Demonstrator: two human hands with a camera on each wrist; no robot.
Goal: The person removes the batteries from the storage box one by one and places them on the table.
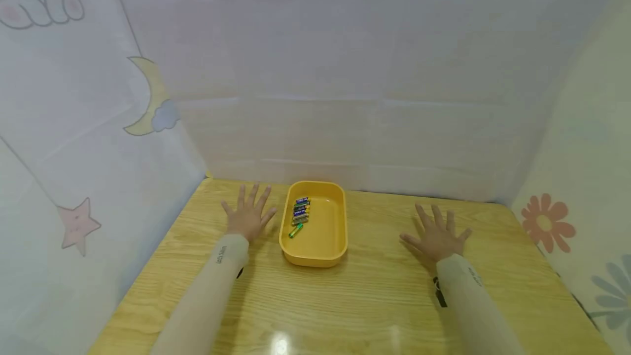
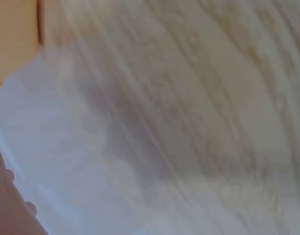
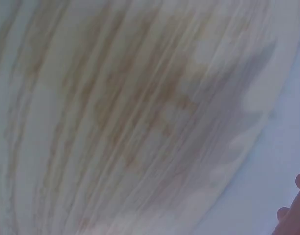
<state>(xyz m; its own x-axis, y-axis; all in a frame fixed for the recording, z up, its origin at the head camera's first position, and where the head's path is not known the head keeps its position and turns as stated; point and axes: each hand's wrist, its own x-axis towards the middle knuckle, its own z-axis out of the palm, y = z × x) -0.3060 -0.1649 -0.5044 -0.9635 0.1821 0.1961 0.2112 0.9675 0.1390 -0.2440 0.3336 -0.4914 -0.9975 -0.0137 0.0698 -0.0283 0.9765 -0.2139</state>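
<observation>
Both hands are spread, palms down, over the wooden table. The left hand is just left of a yellow tray, its thumb pointing toward the tray's wall. Well to the right of the tray is the right hand, fingers fanned and holding nothing. Inside the tray, along its left side, several small batteries lie in a stacked row. One green battery lies apart at a slant below them. In the left wrist view, part of the yellow tray shows at the top left corner.
The wooden table reaches a pale cloth wall at the back. Printed cloth walls stand on both sides, with a moon and star at left and a red flower at right.
</observation>
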